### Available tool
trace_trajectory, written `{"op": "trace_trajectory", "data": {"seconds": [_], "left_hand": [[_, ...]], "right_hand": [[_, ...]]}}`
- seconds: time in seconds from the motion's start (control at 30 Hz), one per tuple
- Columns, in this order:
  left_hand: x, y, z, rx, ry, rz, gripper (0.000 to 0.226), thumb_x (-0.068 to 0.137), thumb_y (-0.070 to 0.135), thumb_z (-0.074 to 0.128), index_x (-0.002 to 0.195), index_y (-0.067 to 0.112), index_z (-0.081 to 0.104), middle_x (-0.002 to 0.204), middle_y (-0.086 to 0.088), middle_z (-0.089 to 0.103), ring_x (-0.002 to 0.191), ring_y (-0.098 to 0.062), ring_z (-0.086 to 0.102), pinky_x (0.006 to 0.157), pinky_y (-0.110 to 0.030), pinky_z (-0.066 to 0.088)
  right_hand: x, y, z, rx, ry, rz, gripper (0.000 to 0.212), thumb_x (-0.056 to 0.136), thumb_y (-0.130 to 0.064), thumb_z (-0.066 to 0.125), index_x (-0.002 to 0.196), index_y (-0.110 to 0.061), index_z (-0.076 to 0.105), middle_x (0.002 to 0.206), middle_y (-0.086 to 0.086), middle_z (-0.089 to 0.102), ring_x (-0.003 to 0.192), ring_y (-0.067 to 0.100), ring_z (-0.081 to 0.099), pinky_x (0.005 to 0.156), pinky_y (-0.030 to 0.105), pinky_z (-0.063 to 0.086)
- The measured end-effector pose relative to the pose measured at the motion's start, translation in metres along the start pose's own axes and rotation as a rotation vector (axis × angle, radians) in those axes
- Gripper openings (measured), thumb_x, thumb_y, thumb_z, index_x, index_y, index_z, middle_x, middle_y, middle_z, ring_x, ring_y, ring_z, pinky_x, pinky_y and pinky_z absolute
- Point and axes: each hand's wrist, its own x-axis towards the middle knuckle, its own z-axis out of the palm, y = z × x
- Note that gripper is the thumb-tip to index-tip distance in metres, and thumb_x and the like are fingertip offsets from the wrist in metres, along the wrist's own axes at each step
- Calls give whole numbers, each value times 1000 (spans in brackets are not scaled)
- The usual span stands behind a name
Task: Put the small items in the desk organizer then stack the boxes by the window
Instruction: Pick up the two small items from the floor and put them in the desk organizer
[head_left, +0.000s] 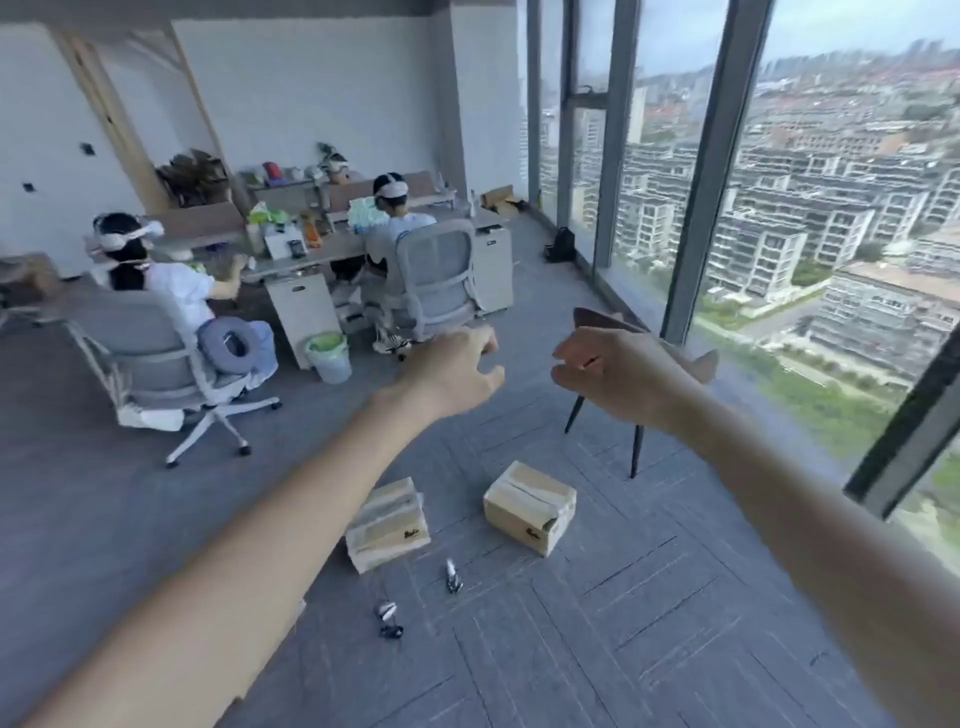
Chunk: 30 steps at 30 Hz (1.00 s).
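Grey floor (675, 649) holds both boxes (530, 506) below our raised hands; empty, half-curled left hand (457, 376) and right hand (615, 371) equally near.

Two boxes (387, 525) (530, 506) side by side on floor (649, 623), small items (453, 576) before them, window (831, 234) right

Bright, even daylight pouring in from the window wall (727, 218) at right; only faint, soft shadows on the grey floor (597, 649). Strong wide-angle bending of verticals near the edges, slight overall softness, mild motion blur
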Motion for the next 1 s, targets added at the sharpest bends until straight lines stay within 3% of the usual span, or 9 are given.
{"op": "trace_trajectory", "data": {"seconds": [0.13, 0.23, 0.37, 0.5, 0.57, 0.7, 0.83, 1.0], "left_hand": [[7, -77, 34, -18, -78, -160, 37, 94, 36, 57, 126, 17, 58, 130, -5, 61, 117, -25, 58, 89, -36, 49], [19, -142, 67, -66, -150, -257, 37, 94, 36, 56, 126, 17, 56, 131, -6, 60, 116, -27, 58, 92, -39, 50], [22, -220, 107, -134, -201, -370, 34, 93, 34, 57, 122, 15, 58, 127, -6, 62, 113, -28, 59, 93, -42, 51], [21, -283, 141, -169, -252, -500, 30, 92, 34, 57, 116, 17, 59, 121, -5, 65, 108, -27, 61, 83, -35, 49], [22, -307, 159, -184, -268, -563, 29, 93, 34, 56, 115, 17, 60, 119, -6, 67, 105, -28, 62, 75, -33, 45], [33, -341, 194, -212, -272, -628, 33, 92, 31, 60, 120, 15, 61, 125, -4, 66, 112, -26, 62, 88, -35, 50], [57, -370, 229, -220, -252, -698, 29, 93, 26, 60, 119, 15, 61, 113, -7, 71, 96, -25, 68, 80, -40, 57], [97, -399, 268, -203, -215, -790, 23, 95, 18, 58, 116, 10, 64, 114, -6, 70, 98, -24, 66, 73, -31, 51]], "right_hand": [[70, -5, 73, -3, -145, 32, 34, 95, -37, 58, 125, -22, 62, 121, 0, 67, 102, 23, 67, 80, 27, 52], [124, -7, 129, -10, -213, 53, 33, 94, -34, 59, 124, -21, 64, 119, 1, 67, 104, 23, 65, 78, 24, 46], [187, -7, 200, -42, -321, 66, 33, 93, -33, 60, 123, -21, 65, 118, 2, 68, 109, 23, 62, 87, 28, 46], [238, -6, 260, -53, -419, 54, 26, 92, -33, 59, 114, -22, 66, 113, 2, 70, 99, 20, 63, 81, 28, 46], [258, -3, 287, -58, -467, 46, 25, 93, -31, 58, 114, -21, 66, 113, 2, 70, 99, 21, 62, 82, 29, 46], [298, 10, 343, -99, -584, 7, 30, 92, -29, 54, 119, -19, 64, 118, 4, 69, 110, 24, 61, 89, 35, 50], [347, 34, 394, -148, -726, -98, 32, 94, -22, 51, 124, -18, 61, 124, 3, 66, 114, 23, 59, 88, 35, 48], [417, 76, 444, -149, -847, -166, 35, 89, -19, 50, 123, -21, 61, 122, 6, 66, 107, 26, 62, 90, 42, 51]]}}
